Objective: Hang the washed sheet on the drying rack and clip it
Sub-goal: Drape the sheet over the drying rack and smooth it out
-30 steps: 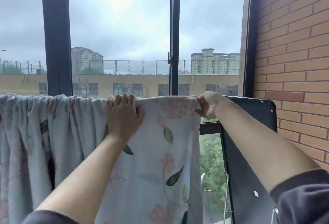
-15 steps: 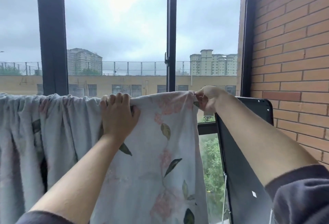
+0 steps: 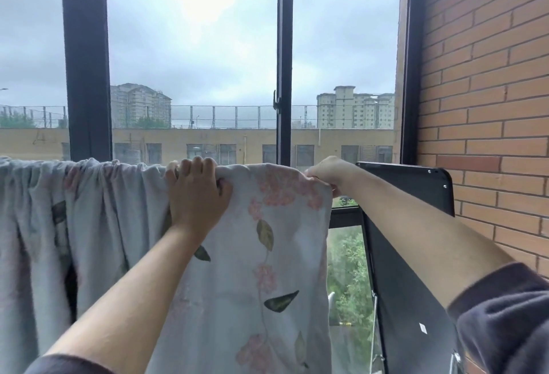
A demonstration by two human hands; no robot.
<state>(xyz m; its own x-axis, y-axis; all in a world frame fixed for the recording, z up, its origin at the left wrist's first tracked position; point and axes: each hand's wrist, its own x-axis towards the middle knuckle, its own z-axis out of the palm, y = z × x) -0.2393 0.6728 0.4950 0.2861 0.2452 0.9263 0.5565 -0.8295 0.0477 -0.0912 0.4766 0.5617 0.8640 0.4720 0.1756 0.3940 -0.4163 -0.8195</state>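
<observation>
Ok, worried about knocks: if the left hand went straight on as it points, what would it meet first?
Likely the window pane beyond the sheet that the left hand holds; depth is unclear.

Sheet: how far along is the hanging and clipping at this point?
Done: the sheet hangs draped from its top fold, its left part bunched. In hand: the left hand grips the top fold and the right hand pinches the right corner, with that stretch flat between them. Left: probably spreading the bunched part, then clipping; no clip shows.
</observation>
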